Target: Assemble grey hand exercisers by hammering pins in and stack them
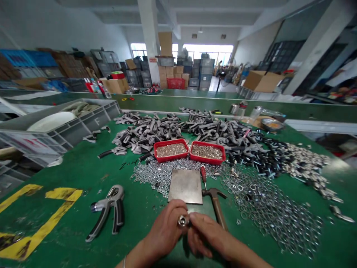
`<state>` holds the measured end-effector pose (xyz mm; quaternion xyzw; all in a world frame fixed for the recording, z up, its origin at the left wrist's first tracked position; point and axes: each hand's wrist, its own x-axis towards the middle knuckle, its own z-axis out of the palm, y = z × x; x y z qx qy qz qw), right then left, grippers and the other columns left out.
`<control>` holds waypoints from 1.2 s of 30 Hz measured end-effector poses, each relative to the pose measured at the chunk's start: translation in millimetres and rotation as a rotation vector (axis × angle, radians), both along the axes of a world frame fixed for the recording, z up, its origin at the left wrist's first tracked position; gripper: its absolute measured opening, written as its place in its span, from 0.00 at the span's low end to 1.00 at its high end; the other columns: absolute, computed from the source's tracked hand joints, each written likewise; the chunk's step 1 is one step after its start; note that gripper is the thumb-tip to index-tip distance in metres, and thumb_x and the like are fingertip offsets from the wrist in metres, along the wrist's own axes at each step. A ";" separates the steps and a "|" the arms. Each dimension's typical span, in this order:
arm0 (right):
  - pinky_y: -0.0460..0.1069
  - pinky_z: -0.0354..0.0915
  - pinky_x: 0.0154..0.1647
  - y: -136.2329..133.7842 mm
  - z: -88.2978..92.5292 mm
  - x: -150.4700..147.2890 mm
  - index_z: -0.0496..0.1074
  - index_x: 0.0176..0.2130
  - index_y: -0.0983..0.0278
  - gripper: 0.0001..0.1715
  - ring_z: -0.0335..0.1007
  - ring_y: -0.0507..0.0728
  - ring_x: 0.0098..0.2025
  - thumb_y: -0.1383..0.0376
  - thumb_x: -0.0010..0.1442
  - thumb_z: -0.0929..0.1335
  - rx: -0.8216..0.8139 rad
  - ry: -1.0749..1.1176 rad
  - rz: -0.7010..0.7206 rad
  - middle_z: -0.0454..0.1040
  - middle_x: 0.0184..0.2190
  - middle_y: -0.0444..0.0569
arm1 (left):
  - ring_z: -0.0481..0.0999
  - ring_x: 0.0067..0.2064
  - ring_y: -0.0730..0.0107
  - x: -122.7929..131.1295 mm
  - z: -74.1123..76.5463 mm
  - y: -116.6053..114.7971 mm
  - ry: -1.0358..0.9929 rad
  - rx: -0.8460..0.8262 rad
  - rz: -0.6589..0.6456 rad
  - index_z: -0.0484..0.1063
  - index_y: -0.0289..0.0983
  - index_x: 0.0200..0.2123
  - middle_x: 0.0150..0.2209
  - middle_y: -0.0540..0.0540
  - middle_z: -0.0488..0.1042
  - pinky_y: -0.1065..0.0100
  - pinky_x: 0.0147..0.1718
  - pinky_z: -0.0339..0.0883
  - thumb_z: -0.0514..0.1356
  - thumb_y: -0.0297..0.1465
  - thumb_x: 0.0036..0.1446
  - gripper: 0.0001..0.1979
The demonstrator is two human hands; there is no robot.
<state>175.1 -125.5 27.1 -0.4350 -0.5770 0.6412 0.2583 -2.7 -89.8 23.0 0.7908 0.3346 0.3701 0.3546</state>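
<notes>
Left hand (166, 229) and right hand (208, 234) grasp a small chrome fitting (182, 221) in a firm, steady fingertip pinch, held above a green tabletop (69, 175), just beside a steel plate (185, 186) and a wooden-handled hammer (216, 206).

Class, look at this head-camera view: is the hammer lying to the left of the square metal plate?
No, the hammer lies to the right of the square metal plate, with its handle running down toward the hands.

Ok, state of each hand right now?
Left hand: closed, holding a small chrome metal fitting.
Right hand: closed, pinching the same fitting from the other side.
</notes>
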 end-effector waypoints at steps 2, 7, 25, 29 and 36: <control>0.49 0.65 0.34 -0.5 2.3 1.8 0.69 0.40 0.63 0.27 0.69 0.55 0.32 0.45 0.69 0.57 0.366 -0.337 -0.134 0.74 0.34 0.51 | 0.72 0.43 0.64 7.0 -0.3 0.0 -0.006 -0.143 0.144 0.68 0.39 0.39 0.40 0.43 0.71 0.64 0.45 0.67 0.50 0.36 0.69 0.11; 0.50 0.65 0.33 -8.9 -1.7 -4.5 0.66 0.39 0.62 0.23 0.64 0.54 0.31 0.48 0.69 0.57 0.242 -0.164 -0.220 0.69 0.33 0.48 | 0.72 0.42 0.63 12.4 -6.1 -5.6 -0.004 -0.108 0.313 0.68 0.38 0.39 0.38 0.44 0.70 0.64 0.44 0.67 0.49 0.35 0.69 0.11; 0.45 0.58 0.23 -18.2 -10.4 3.9 0.70 0.38 0.64 0.33 0.62 0.50 0.18 0.42 0.68 0.54 -0.053 -0.042 -0.202 0.70 0.22 0.44 | 0.72 0.44 0.63 24.4 10.1 52.2 0.376 0.078 -0.039 0.67 0.36 0.43 0.42 0.42 0.70 0.61 0.47 0.69 0.47 0.32 0.69 0.11; 0.50 0.65 0.42 -27.7 -1.6 31.5 0.72 0.42 0.62 0.13 0.74 0.60 0.41 0.58 0.67 0.63 0.295 -0.671 -0.259 0.78 0.39 0.53 | 0.70 0.49 0.52 40.3 -8.6 112.0 0.842 0.224 -0.076 0.71 0.31 0.40 0.43 0.36 0.71 0.51 0.51 0.65 0.52 0.31 0.66 0.11; 0.54 0.70 0.52 -80.5 -48.2 84.5 0.71 0.51 0.58 0.16 0.74 0.61 0.51 0.57 0.67 0.62 0.424 -0.777 -0.464 0.75 0.49 0.55 | 0.71 0.50 0.55 88.2 23.9 164.9 0.920 0.402 -0.095 0.73 0.40 0.46 0.46 0.42 0.73 0.56 0.49 0.66 0.57 0.35 0.64 0.10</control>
